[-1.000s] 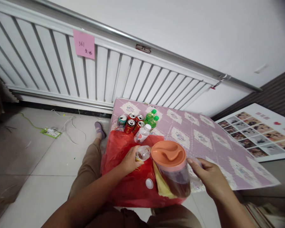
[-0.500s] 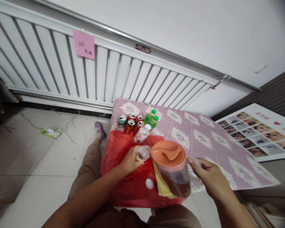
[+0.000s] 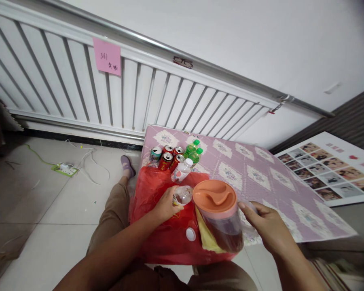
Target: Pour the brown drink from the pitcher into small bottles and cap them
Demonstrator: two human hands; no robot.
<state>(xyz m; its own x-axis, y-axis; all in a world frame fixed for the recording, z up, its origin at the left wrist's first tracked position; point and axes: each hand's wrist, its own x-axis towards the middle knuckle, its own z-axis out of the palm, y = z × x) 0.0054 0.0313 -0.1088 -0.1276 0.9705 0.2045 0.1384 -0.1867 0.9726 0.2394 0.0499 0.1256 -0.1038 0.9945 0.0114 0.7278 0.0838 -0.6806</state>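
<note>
My left hand (image 3: 166,205) is wrapped round a clear, uncapped bottle (image 3: 183,195) above the red plastic sheet (image 3: 157,242). My right hand (image 3: 262,220) grips the handle of a clear pitcher (image 3: 227,232) with an orange lid (image 3: 215,196) and dark liquid inside. The pitcher tilts slightly, its lid close beside the bottle's mouth. On the red sheet lies a white cap (image 3: 191,234), and a yellow cloth (image 3: 208,236) shows partly behind the pitcher. A capped white bottle (image 3: 182,170) stands farther back.
Several red cans (image 3: 165,161), a teal can (image 3: 155,154) and green-capped bottles (image 3: 195,155) stand at the back of the patterned cloth (image 3: 230,173). Behind is a white radiator (image 3: 133,97). A photo board (image 3: 330,169) is at right; a power strip (image 3: 65,169) lies on the floor.
</note>
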